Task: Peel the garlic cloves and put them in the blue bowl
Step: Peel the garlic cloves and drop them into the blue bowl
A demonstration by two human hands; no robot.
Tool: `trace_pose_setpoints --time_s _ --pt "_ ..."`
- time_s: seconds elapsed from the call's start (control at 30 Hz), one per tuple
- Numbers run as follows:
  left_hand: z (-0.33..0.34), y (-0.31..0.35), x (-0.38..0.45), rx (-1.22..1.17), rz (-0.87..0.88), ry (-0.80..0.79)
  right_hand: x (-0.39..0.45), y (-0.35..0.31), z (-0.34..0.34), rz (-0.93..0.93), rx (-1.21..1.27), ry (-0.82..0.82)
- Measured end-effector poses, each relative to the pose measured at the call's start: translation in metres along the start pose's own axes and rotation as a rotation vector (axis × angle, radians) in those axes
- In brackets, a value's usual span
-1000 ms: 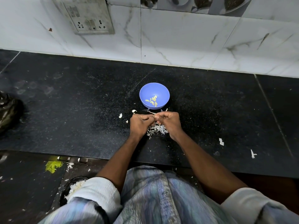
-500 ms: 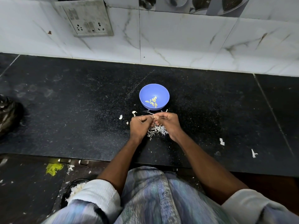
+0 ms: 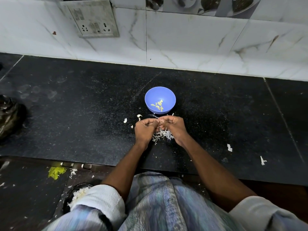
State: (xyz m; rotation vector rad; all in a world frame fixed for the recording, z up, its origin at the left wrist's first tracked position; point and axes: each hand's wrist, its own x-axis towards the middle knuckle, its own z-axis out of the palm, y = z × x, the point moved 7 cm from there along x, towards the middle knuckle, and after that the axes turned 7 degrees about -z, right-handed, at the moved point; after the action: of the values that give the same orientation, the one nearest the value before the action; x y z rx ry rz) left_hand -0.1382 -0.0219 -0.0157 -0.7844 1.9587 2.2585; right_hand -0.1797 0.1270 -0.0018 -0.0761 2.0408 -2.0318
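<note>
So I'm at a black speckled stone bench (image 3: 83, 114) that runs up against a wall of white marble-look tiles (image 3: 191, 40), with a grubby switch and socket plate (image 3: 93, 19) up on the left. The bench is dusty, with faint ring marks on the left side and a dark crumpled bag (image 3: 8, 117) at the far left edge. Below the bench edge the floor (image 3: 25, 189) is littered with white bits and one yellow scrap (image 3: 55, 171). The blue bowl (image 3: 160, 92) sits on the bench just past my hands, and it has a small bunch of peeled yellowish cloves (image 3: 158, 105) in the bottom. My left hand (image 3: 145, 129) and right hand (image 3: 176, 126) are knuckle to knuckle right in front of the bowl, fingers curled in on both, and between my fingertips there's a garlic clove (image 3: 161, 121) I'm pinching, though it's so small I can only make out a pale bit of it. Directly under my hands is a heap of white garlic skins (image 3: 162, 135), and a few loose pale pieces (image 3: 125, 120) lie just left of my left hand. Two more white scraps (image 3: 229, 147) lie well off to the right.
</note>
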Motion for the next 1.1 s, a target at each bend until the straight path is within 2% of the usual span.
trace_pose_setpoints --time_s 0.2,0.4,0.7,0.97,1.1 --pt "0.0 -0.001 0.004 0.142 0.028 0.03 0.0 0.0 0.001 0.022 0.062 -0.024" --pt "0.005 -0.002 0.005 0.104 -0.004 -0.007 0.004 0.004 0.001 0.055 0.073 0.03" --pt "0.011 -0.003 0.01 0.017 -0.028 -0.011 0.004 0.016 0.018 0.219 0.478 0.1" --pt "0.01 -0.009 0.008 -0.01 -0.074 -0.014 0.001 0.025 0.021 0.344 0.659 0.125" --pt "0.006 -0.008 0.007 0.036 -0.038 0.008 0.002 0.031 0.015 0.377 0.703 0.137"
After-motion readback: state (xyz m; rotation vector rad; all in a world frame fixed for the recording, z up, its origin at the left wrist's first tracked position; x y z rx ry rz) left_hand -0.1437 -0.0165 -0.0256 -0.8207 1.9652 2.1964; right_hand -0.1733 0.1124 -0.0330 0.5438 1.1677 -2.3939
